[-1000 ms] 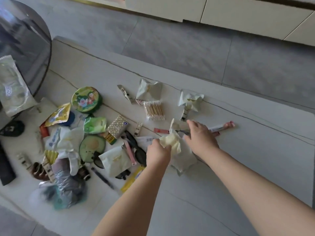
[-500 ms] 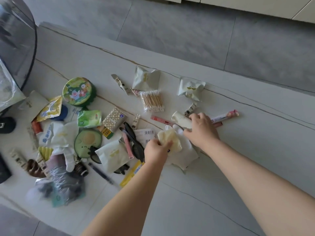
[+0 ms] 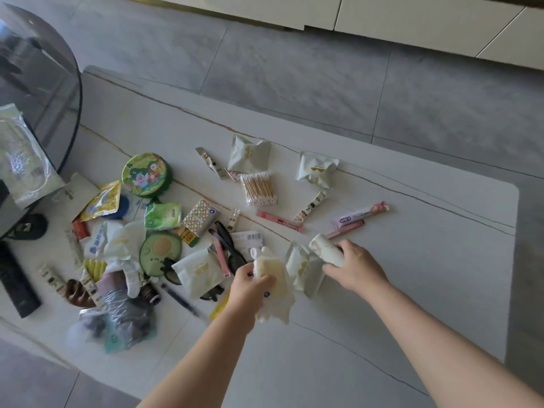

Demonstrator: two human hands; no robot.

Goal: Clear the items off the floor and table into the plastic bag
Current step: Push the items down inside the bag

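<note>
L hand (image 3: 250, 285): fingers curled round a pale yellow packet (image 3: 269, 267) w/ white wrappers bunched under it; held just above the worktop (image 3: 412, 275).
R hand (image 3: 353, 267): fingers curled round a white crumpled wrapper w/ gold print (image 3: 325, 250), gripped at its near end.
Betw. hands: another white wrapper w/ gold print (image 3: 303, 266), lying on worktop, touching the R hand's wrapper.
Beyond R hand: pink sachet sticks (image 3: 360, 216) close by; further off a white snack pack (image 3: 316, 170), well apart from fingers.
Beyond L hand: pack of cotton swabs (image 3: 259, 188), second white snack pack (image 3: 248, 154), pink strip (image 3: 279, 225), barcode label (image 3: 248, 238).
Left of L hand: dark sunglasses (image 3: 232, 254) just beside it; white pouch (image 3: 200, 270); avocado-face round item (image 3: 160, 251); green tissue pack (image 3: 162, 216); patterned small box (image 3: 200, 216); round green tin (image 3: 144, 173) further out.
Plastic bag (image 3: 117, 319): well left of L hand, near worktop's near edge, crumpled, clear, dark stuff inside; blurred, contents can't tell. Neither hand touches it.
Far left: black remote (image 3: 16, 282), glass tabletop (image 3: 38, 83).
Floor (image 3: 294, 78): grey tiles beyond worktop.
</note>
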